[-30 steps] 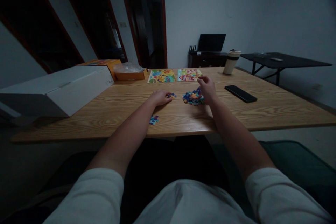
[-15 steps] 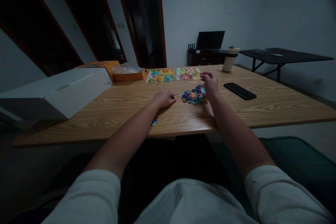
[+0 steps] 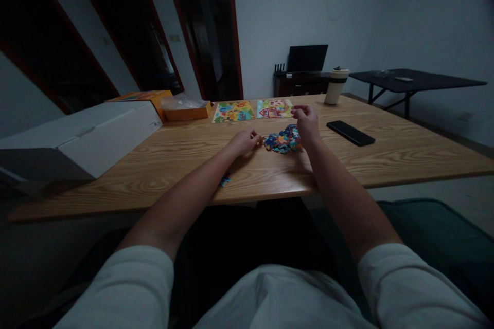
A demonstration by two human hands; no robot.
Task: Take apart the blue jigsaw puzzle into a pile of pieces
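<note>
A heap of loose jigsaw puzzle pieces (image 3: 282,140), mostly blue, teal and orange, lies on the wooden table (image 3: 185,164). At its left edge is my left hand (image 3: 244,143), its fingers pinched with a small orange puzzle piece (image 3: 263,140) showing at the tips. My right hand (image 3: 307,123) is raised at the heap's right side and covers part of it. Its thumb and fingers are pinched together; whatever is between them is too small and dark to name. A few blue puzzle pieces (image 3: 225,180) lie near the front edge, partly behind my left forearm.
Two colourful picture sheets (image 3: 233,112) (image 3: 275,108) lie flat beyond the heap. An orange box tray (image 3: 189,112) with clear plastic and a large white box (image 3: 116,133) stand left. A black phone (image 3: 350,133) and a lidded cup (image 3: 336,87) are on the right.
My left hand has lifted slightly and closed its fingertips by the small pieces beside the heap. My right hand stays pinched in nearly the same place. The view has shifted slightly.
</note>
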